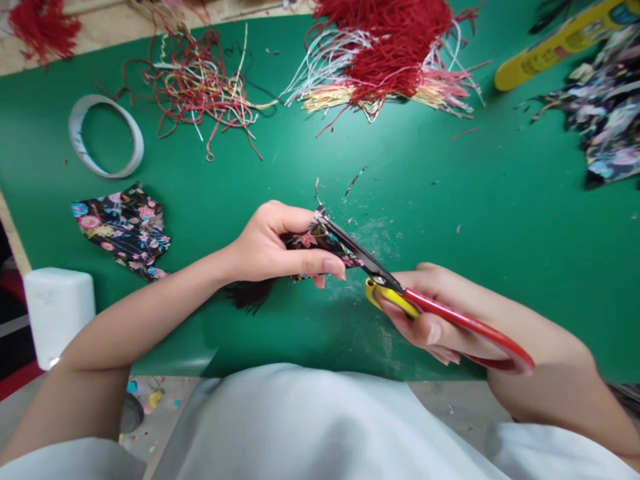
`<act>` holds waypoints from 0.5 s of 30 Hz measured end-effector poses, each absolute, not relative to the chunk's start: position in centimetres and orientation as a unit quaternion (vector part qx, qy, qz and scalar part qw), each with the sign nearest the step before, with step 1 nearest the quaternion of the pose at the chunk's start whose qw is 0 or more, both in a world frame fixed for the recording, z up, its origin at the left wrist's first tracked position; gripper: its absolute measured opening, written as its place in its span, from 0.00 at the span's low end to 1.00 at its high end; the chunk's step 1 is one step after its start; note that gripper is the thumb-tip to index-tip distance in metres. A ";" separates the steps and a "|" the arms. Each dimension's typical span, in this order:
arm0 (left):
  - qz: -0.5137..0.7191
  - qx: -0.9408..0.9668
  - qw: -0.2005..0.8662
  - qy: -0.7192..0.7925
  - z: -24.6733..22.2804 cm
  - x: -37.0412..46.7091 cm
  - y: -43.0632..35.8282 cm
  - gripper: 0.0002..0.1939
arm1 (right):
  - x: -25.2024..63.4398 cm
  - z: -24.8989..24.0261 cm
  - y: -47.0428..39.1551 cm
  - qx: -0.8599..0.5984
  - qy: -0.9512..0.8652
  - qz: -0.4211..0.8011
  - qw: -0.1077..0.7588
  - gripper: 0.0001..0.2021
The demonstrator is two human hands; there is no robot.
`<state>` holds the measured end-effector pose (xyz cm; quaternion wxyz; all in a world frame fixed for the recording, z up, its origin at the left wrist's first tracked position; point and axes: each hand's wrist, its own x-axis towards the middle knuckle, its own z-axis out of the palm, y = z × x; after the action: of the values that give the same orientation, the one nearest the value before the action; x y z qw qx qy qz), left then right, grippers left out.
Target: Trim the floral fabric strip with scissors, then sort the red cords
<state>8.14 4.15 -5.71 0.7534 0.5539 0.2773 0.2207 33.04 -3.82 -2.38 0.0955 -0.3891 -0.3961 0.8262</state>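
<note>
My left hand (280, 243) is closed on a piece of black floral fabric (307, 241), pinched between thumb and fingers. A dark tassel (250, 295) hangs out below that hand. My right hand (425, 310) grips red-handled scissors (465, 320), with a small yellow object (395, 300) also at its fingers. The dark blades run up and left along the fabric's edge, their tips close to my left fingers. Small scraps lie on the green table around the blades.
On the green table (210, 193) are a white tape ring (135, 150), floral fabric (127, 230), tangled cords (200, 87), red tassels (395, 47), a yellow tube (555, 50) and floral strips (613, 113). A white box (59, 313) stands at the left edge.
</note>
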 end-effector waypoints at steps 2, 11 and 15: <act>0.217 0.559 0.753 0.270 -5.8 8.1 4.1 0.19 | 33.1 -2.5 -3.8 -0.383 -0.398 0.828 0.093 0.31; 0.247 0.564 0.750 0.240 -6.3 8.1 4.0 0.16 | 33.3 -3.0 -3.3 -0.354 -0.481 0.796 0.097 0.29; 0.233 0.556 0.751 0.271 -6.1 8.2 3.9 0.21 | 33.3 -2.8 -3.2 -0.346 -0.516 0.775 0.114 0.29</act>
<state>8.21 3.85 -6.11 0.7506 0.5558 0.2708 0.2330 33.33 -3.19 -2.83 0.1143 -0.3464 -0.5162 0.7749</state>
